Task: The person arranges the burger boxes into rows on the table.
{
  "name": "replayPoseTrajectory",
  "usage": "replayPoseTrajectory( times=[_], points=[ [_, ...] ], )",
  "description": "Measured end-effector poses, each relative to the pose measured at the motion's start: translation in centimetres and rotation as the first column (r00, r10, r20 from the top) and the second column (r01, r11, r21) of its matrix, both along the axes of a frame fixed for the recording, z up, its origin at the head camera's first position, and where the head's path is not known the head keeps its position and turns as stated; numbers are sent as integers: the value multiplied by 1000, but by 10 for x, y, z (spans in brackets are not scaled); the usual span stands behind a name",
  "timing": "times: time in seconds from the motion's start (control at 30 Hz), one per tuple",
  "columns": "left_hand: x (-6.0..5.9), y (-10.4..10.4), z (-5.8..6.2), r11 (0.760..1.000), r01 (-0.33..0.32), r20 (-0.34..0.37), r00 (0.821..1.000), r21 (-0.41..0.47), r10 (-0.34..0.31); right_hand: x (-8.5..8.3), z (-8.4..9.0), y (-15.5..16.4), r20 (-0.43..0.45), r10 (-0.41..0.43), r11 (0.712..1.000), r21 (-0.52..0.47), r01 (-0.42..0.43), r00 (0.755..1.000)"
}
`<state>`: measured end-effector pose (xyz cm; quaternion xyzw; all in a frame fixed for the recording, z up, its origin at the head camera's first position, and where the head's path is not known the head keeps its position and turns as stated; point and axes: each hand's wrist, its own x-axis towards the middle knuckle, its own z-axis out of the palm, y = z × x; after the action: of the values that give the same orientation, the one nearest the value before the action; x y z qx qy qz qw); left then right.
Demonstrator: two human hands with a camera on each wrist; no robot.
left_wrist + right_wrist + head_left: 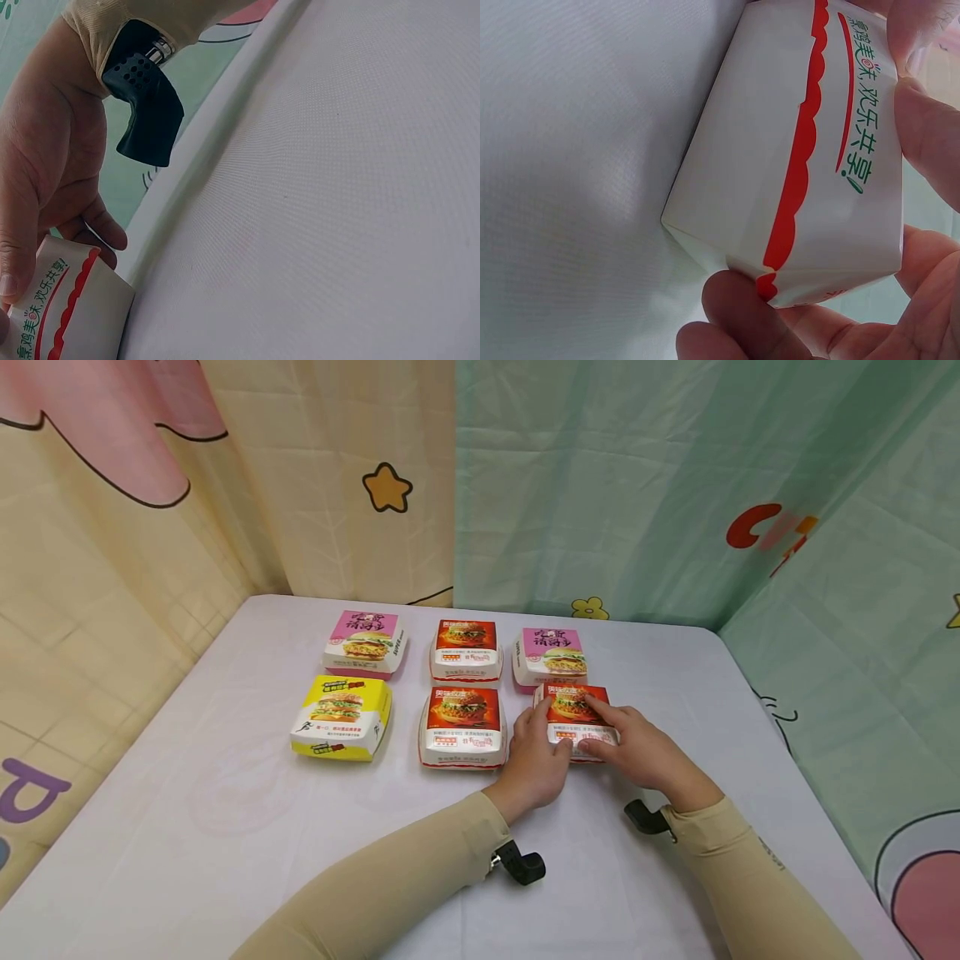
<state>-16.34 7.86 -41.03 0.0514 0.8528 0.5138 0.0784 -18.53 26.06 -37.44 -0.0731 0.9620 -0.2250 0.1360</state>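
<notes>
Head view, both hands on a closed red burger box (576, 720) at the front right of six shut boxes on a white table (225, 810), left hand (534, 758) gripping its left side, right hand (637, 745) curled over its lid, contents hidden.

On the side of the box (795, 165) in my hands I read green Chinese print, 美味,欢乐共享, running along a red scalloped line. My left wrist view shows the same box (67, 315) with 鸡美味,欢乐共享, the first part cut off. From the head view, the lids of the red box (462, 710), the pink box (367, 635) and the yellow box (341, 710) carry print too small for me to read.
</notes>
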Motion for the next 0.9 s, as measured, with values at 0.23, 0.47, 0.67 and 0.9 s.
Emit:
replayPoseTrajectory(
  times=[0.23, 0.47, 0.67, 0.9],
  points=[
    [0, 0, 1, 1000, -2, 12, 1000, -4, 2, 0, 1, 0, 7, -2, 1000, -1, 2, 1000],
    [0, 0, 1, 1000, -3, 5, 1000, -6, 3, 0, 0, -1, 3, -2, 1000, 5, 2, 1000],
    [1, 0, 1, 1000, -5, 1, 1000, -9, 5, 0, 1, -1, 2, -5, 1000, 6, 5, 1000],
    [1, 1, 1, 1000, -3, -3, 1000, -6, 3, 1, 1, -1, 1, -7, 1000, 7, 7, 1000]
  ],
)
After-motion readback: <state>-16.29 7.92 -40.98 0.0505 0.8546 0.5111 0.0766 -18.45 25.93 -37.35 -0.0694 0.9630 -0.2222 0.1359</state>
